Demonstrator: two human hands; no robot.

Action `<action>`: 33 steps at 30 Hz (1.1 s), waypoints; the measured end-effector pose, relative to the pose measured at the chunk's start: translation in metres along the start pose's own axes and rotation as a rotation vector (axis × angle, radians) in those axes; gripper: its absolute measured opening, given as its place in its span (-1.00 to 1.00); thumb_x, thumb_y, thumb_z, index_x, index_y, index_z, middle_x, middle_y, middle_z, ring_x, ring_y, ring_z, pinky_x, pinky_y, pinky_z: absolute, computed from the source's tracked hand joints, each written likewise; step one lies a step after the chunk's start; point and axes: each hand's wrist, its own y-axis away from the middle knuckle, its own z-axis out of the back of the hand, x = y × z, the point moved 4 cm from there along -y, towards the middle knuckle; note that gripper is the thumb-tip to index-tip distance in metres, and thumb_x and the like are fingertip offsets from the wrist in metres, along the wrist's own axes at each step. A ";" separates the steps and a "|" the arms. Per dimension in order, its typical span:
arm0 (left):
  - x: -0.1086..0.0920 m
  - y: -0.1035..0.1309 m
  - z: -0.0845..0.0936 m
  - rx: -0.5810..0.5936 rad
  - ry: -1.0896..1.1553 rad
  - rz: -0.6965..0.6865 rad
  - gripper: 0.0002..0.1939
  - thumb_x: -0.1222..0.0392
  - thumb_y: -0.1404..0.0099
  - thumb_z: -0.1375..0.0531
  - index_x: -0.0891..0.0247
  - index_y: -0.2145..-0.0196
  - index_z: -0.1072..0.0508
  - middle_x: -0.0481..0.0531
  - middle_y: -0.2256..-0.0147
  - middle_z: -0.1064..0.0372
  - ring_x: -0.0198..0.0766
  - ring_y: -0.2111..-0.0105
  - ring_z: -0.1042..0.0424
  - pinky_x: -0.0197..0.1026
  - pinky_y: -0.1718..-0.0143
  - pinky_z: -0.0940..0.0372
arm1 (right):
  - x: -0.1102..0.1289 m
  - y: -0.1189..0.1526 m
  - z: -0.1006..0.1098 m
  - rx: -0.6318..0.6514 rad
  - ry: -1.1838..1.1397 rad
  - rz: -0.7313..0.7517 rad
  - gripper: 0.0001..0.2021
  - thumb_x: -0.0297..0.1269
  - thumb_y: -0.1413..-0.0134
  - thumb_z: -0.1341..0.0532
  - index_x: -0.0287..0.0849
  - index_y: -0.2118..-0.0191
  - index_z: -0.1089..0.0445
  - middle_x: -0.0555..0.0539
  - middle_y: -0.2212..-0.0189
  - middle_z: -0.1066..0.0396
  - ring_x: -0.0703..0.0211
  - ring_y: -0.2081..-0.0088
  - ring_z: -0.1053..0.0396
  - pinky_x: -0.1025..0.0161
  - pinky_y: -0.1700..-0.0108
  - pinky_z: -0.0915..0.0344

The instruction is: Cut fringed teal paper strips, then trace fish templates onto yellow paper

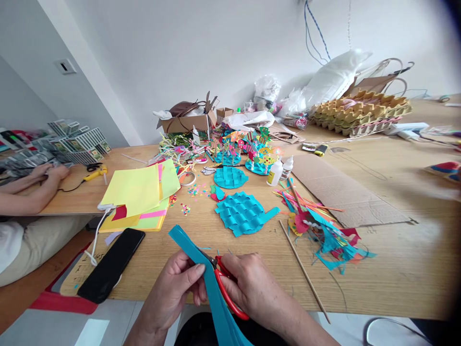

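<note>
The left hand (171,290) grasped a length of blue paper (214,300), thumb pressed flat upon it, while the right hand (254,283), at its 3 o'clock, was clenched round the red handles of the scissors (234,305). The paper lay between the two hands: one end jutted past the left thumb toward 11 o'clock, the other ran down toward 5 o'clock between the forearms. The scissors' blades met the paper's edge just beside the thumb; how far they parted could not be told. Measured from the pair of hands, a woven blue piece (240,213) lay on the counter (252,252) near 12 o'clock, with two glue bottles (274,173) beyond it at 1. A cardboard sheet (342,192) was at 2 o'clock, a heap of paper scraps (336,240) between 2 and 3, and a thin stick (302,266) at 3. At 9 o'clock rested a black phone (111,264); at 10 were yellow sheets (131,192) and, well apart, a co-worker's hands (57,173).
</note>
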 end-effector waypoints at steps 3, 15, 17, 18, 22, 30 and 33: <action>0.000 0.001 0.001 -0.013 -0.006 0.017 -0.79 0.10 -0.05 -0.29 0.31 0.46 -0.43 -0.08 0.72 -0.35 -0.46 0.74 -0.26 -0.48 0.75 -0.10 | -0.003 0.001 0.002 0.027 -0.009 -0.016 -0.77 -0.18 -0.10 -0.02 -0.17 0.50 -0.18 0.03 0.63 -0.24 0.33 0.60 -0.09 0.37 0.53 0.10; -0.004 -0.001 0.002 -0.081 -0.058 -0.033 -0.79 0.11 -0.05 -0.29 0.31 0.48 -0.40 -0.07 0.71 -0.36 -0.44 0.72 -0.29 -0.46 0.71 -0.16 | -0.029 0.009 0.012 0.042 -0.944 -0.087 -0.60 0.07 0.23 -0.24 -0.20 0.46 -0.21 0.13 0.64 -0.03 0.37 0.59 0.06 0.39 0.56 0.06; -0.001 -0.002 -0.002 -0.075 -0.060 -0.029 -0.79 0.12 -0.05 -0.29 0.31 0.48 -0.39 -0.07 0.70 -0.37 -0.42 0.71 -0.31 -0.45 0.70 -0.16 | -0.018 0.003 0.012 0.042 -0.916 -0.119 -0.68 -0.06 0.24 -0.27 -0.21 0.47 -0.22 0.13 0.64 -0.04 0.37 0.59 0.05 0.40 0.57 0.05; 0.000 -0.002 -0.004 -0.070 -0.059 -0.031 -0.79 0.12 -0.05 -0.29 0.31 0.48 -0.39 -0.07 0.70 -0.36 -0.42 0.71 -0.31 -0.44 0.70 -0.16 | -0.013 0.001 0.011 0.044 -0.867 -0.139 -0.73 -0.13 0.23 -0.26 -0.21 0.49 -0.22 0.13 0.65 -0.05 0.37 0.58 0.03 0.40 0.56 0.04; 0.001 -0.001 -0.010 -0.053 -0.059 -0.046 -0.77 0.09 -0.05 -0.29 0.32 0.45 -0.41 -0.08 0.69 -0.34 -0.41 0.70 -0.31 -0.43 0.70 -0.16 | -0.001 -0.007 0.008 0.040 -0.666 -0.182 -0.84 -0.37 0.19 -0.14 -0.18 0.61 -0.10 0.14 0.68 0.00 0.39 0.59 0.04 0.42 0.59 0.07; -0.004 -0.002 -0.006 -0.079 -0.118 -0.058 -0.74 0.06 -0.03 -0.29 0.32 0.44 -0.40 -0.07 0.68 -0.33 -0.39 0.68 -0.30 -0.39 0.67 -0.16 | 0.006 -0.006 0.012 0.050 -0.498 -0.115 -0.84 -0.39 0.16 -0.05 -0.18 0.64 -0.07 0.14 0.70 -0.03 0.40 0.61 0.03 0.44 0.60 0.08; -0.012 -0.002 -0.001 -0.126 -0.166 -0.097 -0.76 0.08 -0.05 -0.27 0.31 0.45 -0.38 -0.06 0.67 -0.35 -0.37 0.66 -0.31 -0.38 0.65 -0.17 | 0.004 -0.006 0.013 0.033 -0.406 -0.130 -0.82 -0.40 0.19 -0.06 -0.18 0.66 -0.02 0.15 0.71 0.03 0.41 0.61 0.08 0.43 0.62 0.13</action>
